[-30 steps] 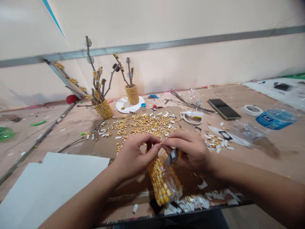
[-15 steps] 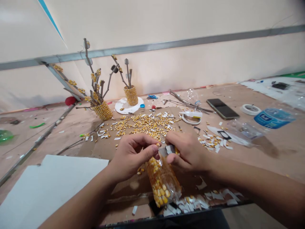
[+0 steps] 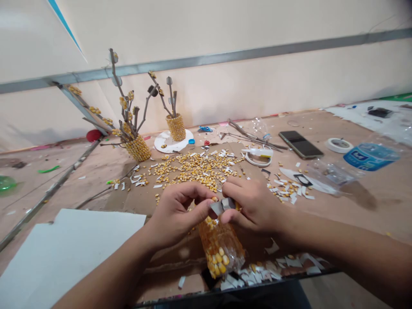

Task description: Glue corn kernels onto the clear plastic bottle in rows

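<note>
A clear plastic cup partly covered with yellow corn kernels [image 3: 219,246] lies on its side near the table's front edge. My left hand [image 3: 178,212] is curled, its thumb and fingers pinched at the cup's far end. My right hand [image 3: 254,204] is closed too, and grips a small grey and white strip of tape [image 3: 222,204] against the cup's rim. The two hands nearly touch above the cup. A heap of loose corn kernels [image 3: 196,165] lies on the brown cardboard [image 3: 135,199] just beyond my hands.
Two kernel-covered cups with twigs [image 3: 137,146] [image 3: 175,126] stand at the back left. A phone [image 3: 300,144], tape roll [image 3: 339,145], water bottle [image 3: 370,156] and twigs [image 3: 251,137] lie to the right. White paper sheet [image 3: 64,253] lies front left; paper scraps litter the front edge.
My right hand has turned the tape strip from below the hand up to the cup's rim. My left hand's pinch shifted slightly lower onto the cup. The cup barely moved.
</note>
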Motion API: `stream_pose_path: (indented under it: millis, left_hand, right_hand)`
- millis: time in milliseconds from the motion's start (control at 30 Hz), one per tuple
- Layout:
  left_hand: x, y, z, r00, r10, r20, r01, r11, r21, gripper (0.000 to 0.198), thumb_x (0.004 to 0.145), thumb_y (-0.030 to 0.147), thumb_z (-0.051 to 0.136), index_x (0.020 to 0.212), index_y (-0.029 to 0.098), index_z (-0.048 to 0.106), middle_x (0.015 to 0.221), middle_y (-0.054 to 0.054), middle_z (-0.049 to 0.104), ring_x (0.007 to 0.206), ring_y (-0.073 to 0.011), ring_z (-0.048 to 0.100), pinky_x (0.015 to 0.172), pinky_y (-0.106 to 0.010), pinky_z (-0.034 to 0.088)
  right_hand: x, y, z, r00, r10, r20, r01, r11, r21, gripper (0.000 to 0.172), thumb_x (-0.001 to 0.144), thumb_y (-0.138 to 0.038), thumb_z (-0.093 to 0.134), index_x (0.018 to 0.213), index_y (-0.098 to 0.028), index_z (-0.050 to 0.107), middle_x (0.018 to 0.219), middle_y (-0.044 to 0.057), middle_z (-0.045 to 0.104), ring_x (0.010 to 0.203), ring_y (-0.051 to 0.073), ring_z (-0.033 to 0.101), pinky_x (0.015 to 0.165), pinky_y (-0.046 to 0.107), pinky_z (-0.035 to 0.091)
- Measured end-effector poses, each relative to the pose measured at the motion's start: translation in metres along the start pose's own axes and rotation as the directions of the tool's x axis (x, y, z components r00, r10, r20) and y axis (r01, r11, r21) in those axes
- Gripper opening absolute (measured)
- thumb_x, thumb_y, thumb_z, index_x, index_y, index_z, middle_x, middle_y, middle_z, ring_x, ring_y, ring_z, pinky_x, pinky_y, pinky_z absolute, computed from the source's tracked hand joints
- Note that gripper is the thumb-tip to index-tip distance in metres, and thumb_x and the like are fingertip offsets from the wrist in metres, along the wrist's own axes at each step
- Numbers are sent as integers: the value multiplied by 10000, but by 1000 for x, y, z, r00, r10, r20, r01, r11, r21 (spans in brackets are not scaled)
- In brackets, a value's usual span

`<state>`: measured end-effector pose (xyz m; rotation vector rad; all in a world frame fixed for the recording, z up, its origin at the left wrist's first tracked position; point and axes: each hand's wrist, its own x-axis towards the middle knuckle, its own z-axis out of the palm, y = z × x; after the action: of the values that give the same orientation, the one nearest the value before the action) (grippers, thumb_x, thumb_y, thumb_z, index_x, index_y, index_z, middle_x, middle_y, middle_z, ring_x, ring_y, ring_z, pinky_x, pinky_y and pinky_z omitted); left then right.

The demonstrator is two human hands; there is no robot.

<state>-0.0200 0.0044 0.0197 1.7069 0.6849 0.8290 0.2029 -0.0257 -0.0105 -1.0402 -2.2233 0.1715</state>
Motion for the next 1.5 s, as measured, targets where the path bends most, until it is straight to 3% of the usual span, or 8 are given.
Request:
stream_pose_path:
  millis: [233,533,767,967,1333,1500]
  left_hand:
    - [-2,0,-1,999,-32,32,33,998,-46,249,924,387,780,847,151,758,709,-40,750,558,-101,602,537,-207,475]
    - [-3,4,1,996,89,8,-90,992,85,63,876,162,741,815,148,746,726,-37,762,568,-89,569,540,-192,455]
    - [-1,10,2,995,97,30,-96,995,-18,78,835,82,727,786,139,748,649,1,716,518,-60,538,523,-160,454]
    - [-2,8,3,987,152,53,-153,988,21,80,821,67,722,795,133,759,687,-23,740,580,-78,598,564,-156,482]
    - [-3,8,1,994,57,89,-52,997,-59,70,834,109,756,767,125,746,652,-30,727,534,-80,566,518,-169,460]
    - [-4,3,2,993,87,82,-87,996,-6,62,833,89,747,784,126,751,673,-38,740,559,-89,588,539,-172,468]
  right_hand:
    - [-1,0,-2,999,-20,-26,19,1000,-20,718,1049,-765,230,749,-190,539,695,4,493,585,135,401,562,286,231]
    - [-2,-5,-3,999,-31,-27,29,996,-81,741,1055,-755,220,740,-180,564,691,4,485,565,128,365,545,289,206]
    - [0,-4,-5,989,-114,-95,101,986,-132,759,1062,-745,239,691,-170,568,662,9,490,547,122,361,532,294,204]
    - [1,-12,-7,989,-113,-95,95,981,-171,770,1070,-729,233,678,-167,586,650,17,495,537,124,346,530,296,215]
    - [-2,-2,-5,972,-190,-138,152,957,-245,759,1059,-746,252,661,-185,573,647,16,479,554,141,308,529,309,189]
    - [-1,-9,-7,976,-177,-130,138,955,-264,771,1073,-724,219,662,-183,585,638,21,487,549,145,320,534,314,197]
